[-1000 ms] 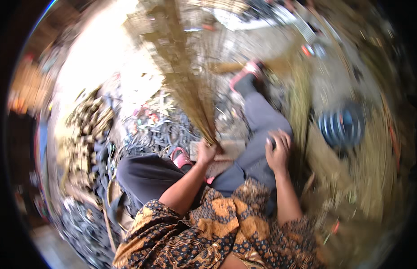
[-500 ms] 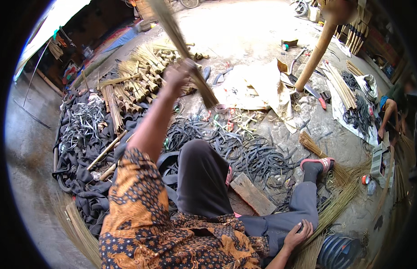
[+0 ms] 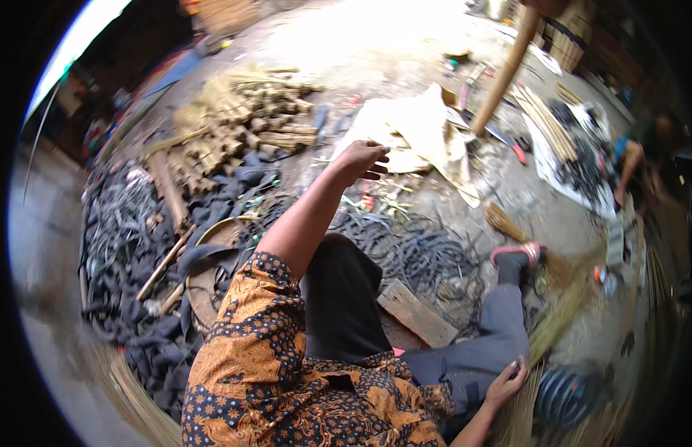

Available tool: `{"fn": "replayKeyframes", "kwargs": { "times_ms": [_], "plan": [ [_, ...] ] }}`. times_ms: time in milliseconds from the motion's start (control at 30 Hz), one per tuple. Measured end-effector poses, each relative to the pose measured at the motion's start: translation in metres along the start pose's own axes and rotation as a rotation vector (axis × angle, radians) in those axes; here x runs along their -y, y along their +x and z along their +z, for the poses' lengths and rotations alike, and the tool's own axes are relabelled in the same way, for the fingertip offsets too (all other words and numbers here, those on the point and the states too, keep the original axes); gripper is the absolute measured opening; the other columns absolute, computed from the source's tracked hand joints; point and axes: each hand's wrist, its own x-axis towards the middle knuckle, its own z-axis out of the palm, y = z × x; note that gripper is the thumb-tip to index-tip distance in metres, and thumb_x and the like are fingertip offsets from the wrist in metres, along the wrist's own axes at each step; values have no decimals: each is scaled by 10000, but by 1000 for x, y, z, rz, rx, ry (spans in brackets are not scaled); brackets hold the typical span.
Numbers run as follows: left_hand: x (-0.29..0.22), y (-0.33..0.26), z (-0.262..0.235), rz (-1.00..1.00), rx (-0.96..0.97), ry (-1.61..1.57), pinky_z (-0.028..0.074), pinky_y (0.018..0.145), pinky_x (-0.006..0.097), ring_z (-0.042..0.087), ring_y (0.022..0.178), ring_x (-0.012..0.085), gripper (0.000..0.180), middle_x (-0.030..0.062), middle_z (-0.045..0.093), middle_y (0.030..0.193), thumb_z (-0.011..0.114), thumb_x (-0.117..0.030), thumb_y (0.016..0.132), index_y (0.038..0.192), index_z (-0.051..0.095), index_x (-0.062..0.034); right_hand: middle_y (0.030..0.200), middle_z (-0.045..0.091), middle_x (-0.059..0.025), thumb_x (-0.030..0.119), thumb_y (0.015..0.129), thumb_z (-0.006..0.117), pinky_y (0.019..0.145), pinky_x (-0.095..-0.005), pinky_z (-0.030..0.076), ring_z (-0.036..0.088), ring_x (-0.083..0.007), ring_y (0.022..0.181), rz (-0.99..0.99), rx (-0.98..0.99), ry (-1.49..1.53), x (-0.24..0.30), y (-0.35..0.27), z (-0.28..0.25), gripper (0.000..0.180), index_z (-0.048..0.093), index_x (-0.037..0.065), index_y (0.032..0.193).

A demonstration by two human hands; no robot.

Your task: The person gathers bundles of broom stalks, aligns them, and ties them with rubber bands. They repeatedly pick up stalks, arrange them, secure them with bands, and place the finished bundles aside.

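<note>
My left hand (image 3: pixel 363 161) reaches out over the floor in front of my raised knee, its fingers apart and nothing in them. Beneath and around it lie tangled black rubber strips (image 3: pixel 424 249) and a pale cloth sack (image 3: pixel 435 134). Beyond it to the left is a heap of tied straw bundles (image 3: pixel 249 123) with thick, stubby ends. My right hand (image 3: pixel 507 384) rests on my outstretched right leg, fingers loosely spread. Long greenish straw (image 3: pixel 558 320) lies beside that leg. A short straw bundle (image 3: pixel 506 222) stands near my right foot.
A wooden block (image 3: pixel 418 313) lies between my legs. Dark rubber scraps (image 3: pixel 152 328) spread at left. A thick wooden pole (image 3: pixel 507 71) rises ahead, near a red-handled knife (image 3: pixel 515 149). A bluish coil (image 3: pixel 562 396) sits at lower right. Another person (image 3: pixel 635 160) crouches at far right.
My left hand has let go of the straw bundle it held up and has moved right and lower. The view has shifted slightly. My right hand stays on my leg.
</note>
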Motion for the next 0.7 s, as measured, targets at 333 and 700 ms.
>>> {"fn": "replayKeyframes", "kwargs": {
  "times_ms": [333, 700],
  "plan": [
    [54, 104, 140, -126, 418, 397, 550, 845, 346, 669, 996, 165, 663, 56, 683, 1247, 686, -541, 968, 1430, 555, -85, 1200, 650, -178, 194, 1051, 598, 939, -368, 545, 668, -292, 1097, 657, -268, -90, -42, -111, -118, 324, 612, 26, 1327],
    [84, 199, 172, -200, 599, 603, 512, 981, 399, 616, 1212, 250, 731, 111, 558, 1477, 604, -561, 996, 1551, 458, -108, 1058, 707, -126, 238, 1011, 610, 840, -366, 541, 689, -233, 999, 1200, -1255, -122, -63, -325, -301, 351, 631, -3, 1265]
  ]
}}
